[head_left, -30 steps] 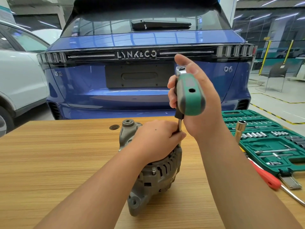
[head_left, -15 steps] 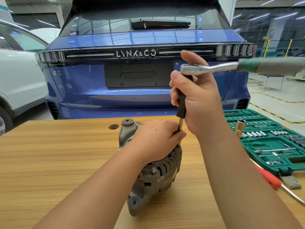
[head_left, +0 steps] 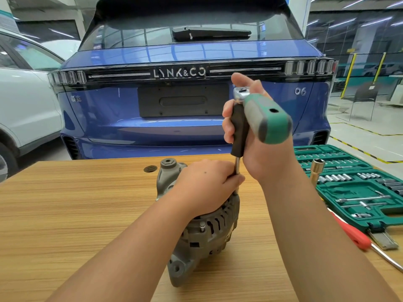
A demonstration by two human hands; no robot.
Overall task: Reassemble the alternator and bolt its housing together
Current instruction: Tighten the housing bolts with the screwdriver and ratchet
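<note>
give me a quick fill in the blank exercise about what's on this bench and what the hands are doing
1. The left hand rests on top of the grey ____, which sits on the wooden table.
2. The right hand grips a ratchet whose handle is grey and ____.
3. The open socket set case lies to the ____ of the alternator.
4. The screwdriver lying beside the case has a ____ handle.

Missing words: alternator; green; right; red
</note>
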